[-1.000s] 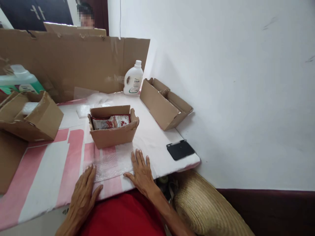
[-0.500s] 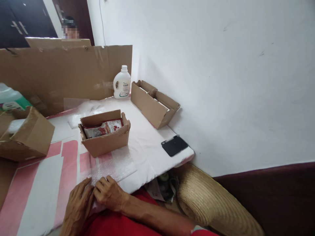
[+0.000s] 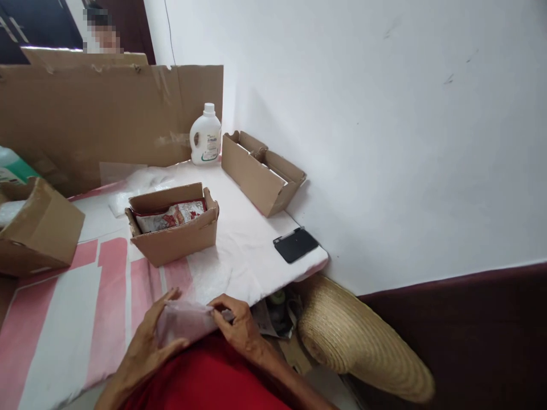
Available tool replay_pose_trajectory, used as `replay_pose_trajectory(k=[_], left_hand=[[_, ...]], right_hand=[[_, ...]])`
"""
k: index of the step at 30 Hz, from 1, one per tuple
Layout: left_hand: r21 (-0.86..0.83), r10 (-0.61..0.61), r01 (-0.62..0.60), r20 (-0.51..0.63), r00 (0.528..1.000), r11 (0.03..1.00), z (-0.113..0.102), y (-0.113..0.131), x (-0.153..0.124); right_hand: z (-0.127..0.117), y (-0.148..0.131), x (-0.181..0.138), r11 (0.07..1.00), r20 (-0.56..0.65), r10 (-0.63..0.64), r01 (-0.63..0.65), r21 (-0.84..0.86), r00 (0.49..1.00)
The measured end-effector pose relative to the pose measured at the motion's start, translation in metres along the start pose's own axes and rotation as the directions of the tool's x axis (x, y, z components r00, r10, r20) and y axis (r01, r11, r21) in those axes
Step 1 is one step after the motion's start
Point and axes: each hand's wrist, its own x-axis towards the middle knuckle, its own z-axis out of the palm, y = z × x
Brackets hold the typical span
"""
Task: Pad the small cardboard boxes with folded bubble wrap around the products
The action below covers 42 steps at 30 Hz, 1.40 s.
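Observation:
At the table's near edge, a translucent piece of bubble wrap [image 3: 186,320] is lifted up in front of my red clothing. I cannot tell whether it is a bag or a loose sheet. My right hand [image 3: 239,324] pinches its upper right corner between thumb and fingers. On the other side, my left hand [image 3: 151,333] has its thumb and fingers spread wide around the left part of the wrap. Just beyond stands an open cardboard box [image 3: 177,245] with printed red-and-white packets [image 3: 173,217] inside.
A white jug [image 3: 206,136] stands by the tall cardboard panel [image 3: 128,114]. Another cardboard box [image 3: 256,176] is near the wall, with a black flat case [image 3: 296,245] in front. At left is a box [image 3: 47,228]. A woven roll [image 3: 359,336] lies below; a person [image 3: 102,34] is behind.
My hands have moved apart, the right one rightward. The bubble wrap's near part has come up off the table between them, and my left hand's fingers have spread. The view has shifted slightly.

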Motion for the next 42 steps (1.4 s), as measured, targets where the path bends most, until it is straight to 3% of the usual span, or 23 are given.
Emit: replay_pose_trajectory(k=[5,14,22,25,28,30,32,34,38,42], left_hand=[[-0.054,-0.091,0.089,-0.027,0.995,0.995,0.032,0.016,0.032],[-0.014,-0.063,0.062,-0.043,0.997,0.998,0.059,0.027,0.059],[0.137,-0.131,0.151,-0.148,0.980,0.979,0.078,0.021,0.067],[0.280,-0.019,0.093,-0.254,0.967,0.955,0.078,0.028,0.063],[0.499,0.261,-0.074,-0.318,0.911,0.864,0.076,0.032,0.060],[0.553,0.420,-0.253,-0.198,0.886,0.794,0.081,0.028,0.059],[0.555,0.529,-0.419,-0.045,0.847,0.718,0.091,0.019,0.061],[0.568,0.574,-0.489,0.037,0.818,0.661,0.105,0.009,0.064],[0.600,0.561,-0.488,0.078,0.824,0.634,0.123,-0.001,0.069],[0.561,0.467,-0.437,0.099,0.879,0.703,0.110,0.008,0.068]], right_hand=[[-0.007,0.006,-0.002,0.980,-0.159,0.199,-0.195,0.039,0.967],[-0.011,0.024,0.007,0.946,-0.304,0.105,-0.189,-0.262,0.947],[-0.006,0.032,0.016,0.779,-0.264,0.139,-0.270,-0.566,0.954],[-0.008,0.025,0.016,0.742,-0.251,0.147,-0.274,-0.611,0.957],[-0.010,0.009,0.012,0.724,-0.299,0.088,-0.268,-0.636,0.950],[-0.008,0.000,0.009,0.759,-0.240,-0.027,-0.137,-0.637,0.970],[-0.003,-0.003,0.008,0.786,-0.055,-0.159,0.093,-0.611,0.986],[0.001,0.003,0.008,0.784,0.121,-0.205,0.237,-0.574,0.971],[0.001,0.030,0.008,0.774,0.211,-0.121,0.225,-0.592,0.970],[-0.015,0.046,0.009,0.750,0.183,-0.084,0.183,-0.636,0.980]])
